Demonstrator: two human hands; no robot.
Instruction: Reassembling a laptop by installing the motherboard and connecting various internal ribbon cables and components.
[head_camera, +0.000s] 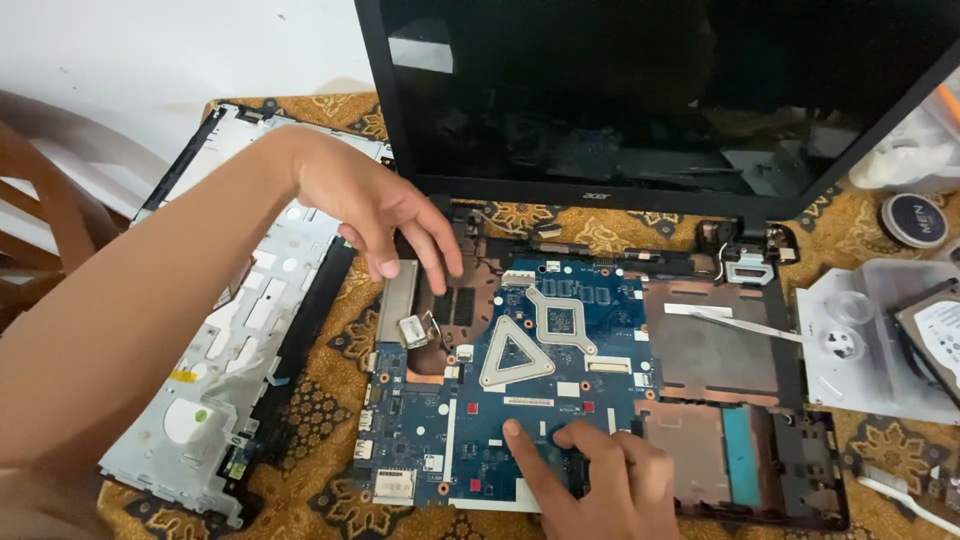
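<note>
- My left hand (385, 215) hovers over the upper left corner of the board (520, 380), fingers spread and pointing down; it grips nothing. Fingertips sit just above the dark heatsink area; contact there I cannot tell.
- My right hand (600, 480) enters from 6 o'clock, palm down, fingers loosely spread and pressed flat on the lower edge of the board. It pinches nothing.
- The board is blue, lying in the open base (740, 400) at frame centre. Two silver brackets (540, 335), one triangular and one square, sit in its middle.
- A small metal part (413, 330) lies at the board's 10 o'clock corner, just below my left fingers.
- The screen (650, 90), dark, stands at 12 o'clock, hinged to the base.
- The removed cover (230, 330), grey underside up, lies at 9 o'clock on the patterned cloth (340, 340).
- A white ribbon cable (745, 325) crosses the copper-coloured bay at 3 o'clock.
- A drive (935, 335) on a clear tray (860, 350) lies at 3 o'clock, well apart from both hands.
- A round tin (912, 220) sits at 2 o'clock.
</note>
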